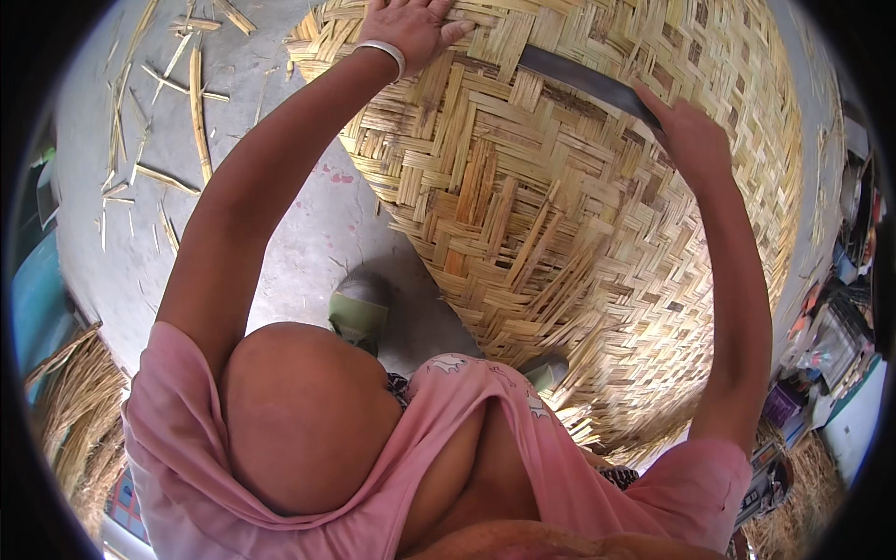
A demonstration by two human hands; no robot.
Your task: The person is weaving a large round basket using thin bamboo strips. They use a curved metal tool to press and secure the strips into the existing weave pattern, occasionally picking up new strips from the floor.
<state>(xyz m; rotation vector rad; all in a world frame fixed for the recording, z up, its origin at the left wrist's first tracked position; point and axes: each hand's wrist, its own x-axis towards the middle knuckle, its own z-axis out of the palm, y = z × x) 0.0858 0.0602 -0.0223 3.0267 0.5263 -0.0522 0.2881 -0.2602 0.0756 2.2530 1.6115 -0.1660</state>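
A large woven mat [644, 233] of pale, flat plant strips fills the middle and right, with loose strip ends along its near edge. At its far left edge my left hand [411, 26] lies flat on the weave, thumb stretched out and some fingertips cut off by the frame. My right hand [693, 140] grips one end of a long, dark, flat blade, perhaps a machete [583, 79]. The blade rests on or just above the mat, its far end pointing left toward my left hand. The part inside my right fist is hidden.
Broken strips [196, 112] are scattered on the grey floor [308, 219] at the left. Bundles of dry straw [79, 411] stand at the lower left, beside a blue-green object [42, 308]. Mixed household things [831, 345] crowd the right rim.
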